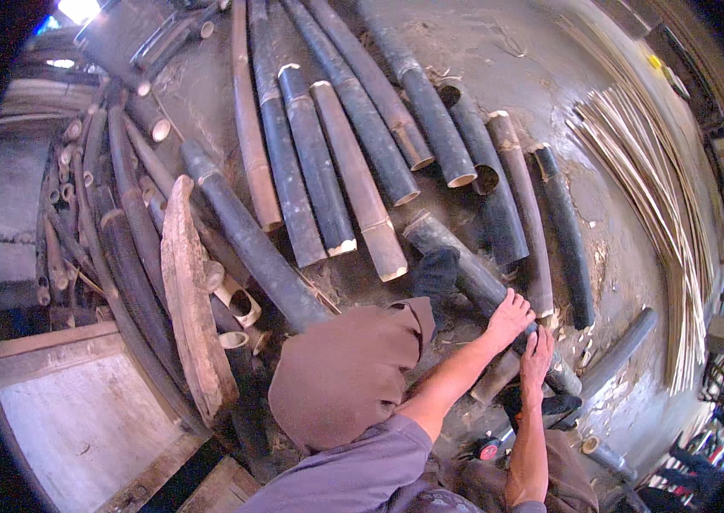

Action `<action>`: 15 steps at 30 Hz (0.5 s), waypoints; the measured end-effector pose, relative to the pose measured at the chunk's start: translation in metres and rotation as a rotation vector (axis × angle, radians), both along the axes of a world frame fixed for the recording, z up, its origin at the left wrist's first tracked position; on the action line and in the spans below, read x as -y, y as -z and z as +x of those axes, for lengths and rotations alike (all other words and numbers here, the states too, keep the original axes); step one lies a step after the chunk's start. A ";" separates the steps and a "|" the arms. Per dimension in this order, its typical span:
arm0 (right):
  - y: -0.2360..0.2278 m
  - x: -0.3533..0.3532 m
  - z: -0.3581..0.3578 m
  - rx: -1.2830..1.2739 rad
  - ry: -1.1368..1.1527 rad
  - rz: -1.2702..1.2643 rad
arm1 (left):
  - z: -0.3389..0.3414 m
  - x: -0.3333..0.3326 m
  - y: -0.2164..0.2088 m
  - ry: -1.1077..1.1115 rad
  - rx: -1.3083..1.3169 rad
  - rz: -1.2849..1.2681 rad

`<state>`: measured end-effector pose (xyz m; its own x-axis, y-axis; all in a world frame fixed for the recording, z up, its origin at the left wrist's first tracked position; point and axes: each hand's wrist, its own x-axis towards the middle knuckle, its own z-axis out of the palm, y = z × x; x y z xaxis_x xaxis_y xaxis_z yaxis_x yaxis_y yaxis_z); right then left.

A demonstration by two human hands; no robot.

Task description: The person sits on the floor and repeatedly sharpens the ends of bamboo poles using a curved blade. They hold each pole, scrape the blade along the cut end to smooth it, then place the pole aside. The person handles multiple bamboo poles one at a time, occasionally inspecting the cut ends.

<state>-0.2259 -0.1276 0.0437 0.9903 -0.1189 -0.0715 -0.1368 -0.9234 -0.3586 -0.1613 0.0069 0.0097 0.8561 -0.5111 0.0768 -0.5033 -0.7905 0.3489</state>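
A dark bamboo pole lies slantwise in front of me, running from the middle of the floor down to the right beside my knee. My left hand is bent over its upper side, fingers curled onto the bamboo. Just below and to the right, my right hand grips the same pole, its fingertips close to the left hand. The undersides of both hands are hidden. Under the pole lies a shorter bamboo piece. A red and black round object is on the floor near my right forearm.
Several cut bamboo poles lie side by side ahead. A bundle of thin pale strips spreads on the right. More bamboo is piled at left, beside a rough wooden slab and a wood-framed pale panel.
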 end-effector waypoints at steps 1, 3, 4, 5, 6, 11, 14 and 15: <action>-0.001 -0.001 0.001 -0.033 -0.022 -0.030 | 0.000 0.003 0.001 -0.018 -0.025 0.005; -0.004 -0.002 0.002 -0.058 -0.063 -0.047 | 0.000 0.010 0.002 -0.054 -0.103 0.005; -0.004 -0.002 0.002 -0.067 -0.076 -0.054 | 0.002 0.013 0.002 -0.051 -0.144 -0.002; -0.004 0.000 0.004 -0.095 -0.074 -0.086 | 0.004 0.015 0.002 -0.048 -0.184 -0.009; -0.005 0.002 0.004 -0.114 -0.078 -0.092 | 0.005 0.018 0.002 -0.042 -0.225 -0.017; 0.001 0.009 0.004 -0.112 -0.159 -0.067 | 0.010 0.019 0.002 -0.055 -0.344 -0.073; 0.006 0.007 0.004 -0.090 -0.203 -0.116 | -0.002 0.023 0.004 -0.128 -0.182 -0.048; 0.007 0.006 0.003 -0.087 -0.214 -0.140 | -0.003 0.023 0.006 -0.139 -0.157 -0.068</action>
